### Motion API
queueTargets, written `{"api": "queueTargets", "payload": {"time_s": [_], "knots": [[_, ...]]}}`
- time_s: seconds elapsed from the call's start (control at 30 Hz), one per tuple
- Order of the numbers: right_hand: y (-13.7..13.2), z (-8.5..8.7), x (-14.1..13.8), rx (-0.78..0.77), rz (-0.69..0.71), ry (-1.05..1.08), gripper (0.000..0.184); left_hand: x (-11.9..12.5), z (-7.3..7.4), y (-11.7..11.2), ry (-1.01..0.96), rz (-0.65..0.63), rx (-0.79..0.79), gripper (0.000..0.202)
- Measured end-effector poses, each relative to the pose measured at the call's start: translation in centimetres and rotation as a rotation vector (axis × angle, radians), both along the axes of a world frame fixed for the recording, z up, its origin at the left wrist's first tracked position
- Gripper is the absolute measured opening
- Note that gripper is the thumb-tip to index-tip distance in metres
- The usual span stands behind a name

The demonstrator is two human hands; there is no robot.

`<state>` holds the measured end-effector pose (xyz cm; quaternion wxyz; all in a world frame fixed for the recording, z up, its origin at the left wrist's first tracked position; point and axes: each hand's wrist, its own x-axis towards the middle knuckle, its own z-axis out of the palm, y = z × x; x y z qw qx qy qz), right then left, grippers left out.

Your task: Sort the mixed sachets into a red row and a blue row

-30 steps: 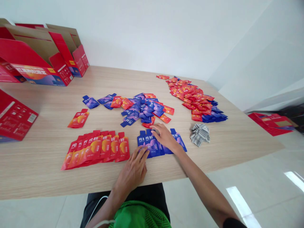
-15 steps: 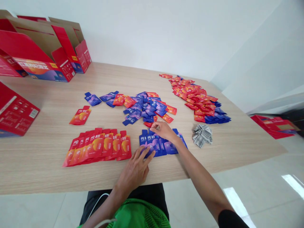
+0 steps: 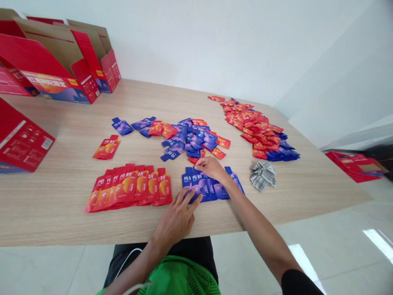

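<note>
A row of overlapping blue pouches [image 3: 218, 189] lies near the front edge of the table. On the lower part of the leftmost ones, the spread fingers of my left hand [image 3: 177, 213] rest flat. My right hand [image 3: 211, 169] is closed in a pinch at the top spout of a blue pouch [image 3: 199, 180] in that row; its fingertips partly hide the spout. Just to the left, several red pouches [image 3: 127, 186] overlap in another row. Behind my hands is a loose mixed heap of blue and red pouches [image 3: 193, 139].
Open red cartons [image 3: 82, 88] stand at the back left, with another red box [image 3: 26, 141] nearer. A single red pouch [image 3: 106, 147] lies apart. To the right are a large pouch pile [image 3: 254, 127] and a crumpled striped cloth [image 3: 263, 176]. A red carton [image 3: 353, 166] sits beyond the table.
The whole view has shifted slightly. Both hands keep nearly the same place on the blue pouches, and the pouches show no clear movement.
</note>
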<state>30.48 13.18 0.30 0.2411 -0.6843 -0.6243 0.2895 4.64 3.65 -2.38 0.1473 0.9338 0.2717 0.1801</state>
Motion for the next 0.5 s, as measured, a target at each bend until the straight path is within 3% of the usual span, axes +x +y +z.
{"api": "queueTargets", "payload": {"time_s": [0.5], "knots": [[-2.1, 0.5, -0.8, 0.245, 0.023, -0.294, 0.008, 0.1, -0.2, 0.0, -0.019, 0.002, -0.001, 0.078]]}}
